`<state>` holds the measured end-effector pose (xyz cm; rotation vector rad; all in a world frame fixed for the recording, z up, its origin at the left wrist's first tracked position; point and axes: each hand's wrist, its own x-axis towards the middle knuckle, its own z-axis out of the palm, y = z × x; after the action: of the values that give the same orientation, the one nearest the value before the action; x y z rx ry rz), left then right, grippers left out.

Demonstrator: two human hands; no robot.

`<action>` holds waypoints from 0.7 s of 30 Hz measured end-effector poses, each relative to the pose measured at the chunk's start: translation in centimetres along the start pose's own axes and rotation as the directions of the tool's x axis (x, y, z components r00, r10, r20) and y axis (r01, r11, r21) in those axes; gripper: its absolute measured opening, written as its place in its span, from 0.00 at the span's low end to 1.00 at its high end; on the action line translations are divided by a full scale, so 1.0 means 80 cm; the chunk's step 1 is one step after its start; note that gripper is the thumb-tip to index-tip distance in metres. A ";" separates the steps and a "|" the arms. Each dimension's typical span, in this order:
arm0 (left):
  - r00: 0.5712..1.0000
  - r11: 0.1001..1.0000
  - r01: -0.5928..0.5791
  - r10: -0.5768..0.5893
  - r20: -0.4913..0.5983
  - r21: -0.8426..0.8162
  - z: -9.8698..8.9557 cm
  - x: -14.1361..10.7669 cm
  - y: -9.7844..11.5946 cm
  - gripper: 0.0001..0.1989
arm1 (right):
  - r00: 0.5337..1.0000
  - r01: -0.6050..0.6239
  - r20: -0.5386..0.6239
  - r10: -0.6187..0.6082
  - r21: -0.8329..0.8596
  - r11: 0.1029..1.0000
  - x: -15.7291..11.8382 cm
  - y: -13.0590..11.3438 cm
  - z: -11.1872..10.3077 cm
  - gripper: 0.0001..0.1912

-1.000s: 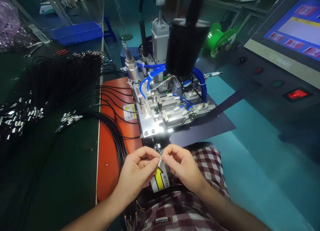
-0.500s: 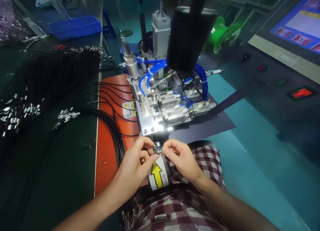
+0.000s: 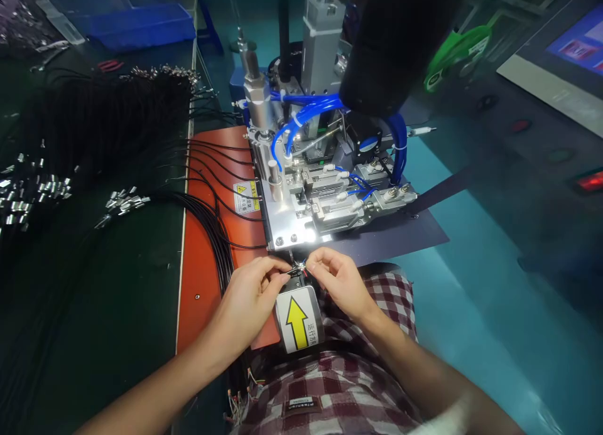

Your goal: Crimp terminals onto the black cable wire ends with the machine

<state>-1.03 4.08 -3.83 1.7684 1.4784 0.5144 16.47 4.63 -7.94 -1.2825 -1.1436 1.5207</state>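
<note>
Close together in front of the machine, my two hands work at the stripped end of a cable with thin coloured wires (image 3: 300, 267). The thumb and fingers of my left hand (image 3: 254, 292) are pinched on the cable from the left; its body is mostly hidden by the fingers. From the right, my right hand (image 3: 340, 285) has thumb and forefinger closed on the fine wire ends. Both hands are over the feed end of the machine track, just above a white label with a yellow arrow (image 3: 296, 322). Exact finger contact is too small to make out.
A metal machine (image 3: 306, 203) with blue air hoses (image 3: 315, 108) stands ahead. Black cables (image 3: 211, 228) lie over the orange plate (image 3: 202, 322). Left, a large cable bundle (image 3: 108, 115) and a blue tray (image 3: 141, 27) rest on the dark table. A screen panel (image 3: 556, 77) is at right.
My hands have moved slightly up and nearer the machine, bringing the wires with them. More of the arrow label and the black track above it shows. The camera view has shifted a little.
</note>
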 end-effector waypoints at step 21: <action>0.895 0.778 -0.410 0.442 0.049 0.476 0.004 0.001 -0.005 0.16 | 0.996 -0.084 -0.004 0.084 -0.018 0.996 -0.001 -0.001 -0.003 0.11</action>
<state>-1.04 4.08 -4.37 2.5358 1.3134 0.4577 16.70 4.61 -7.86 -1.3600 -1.1157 1.5720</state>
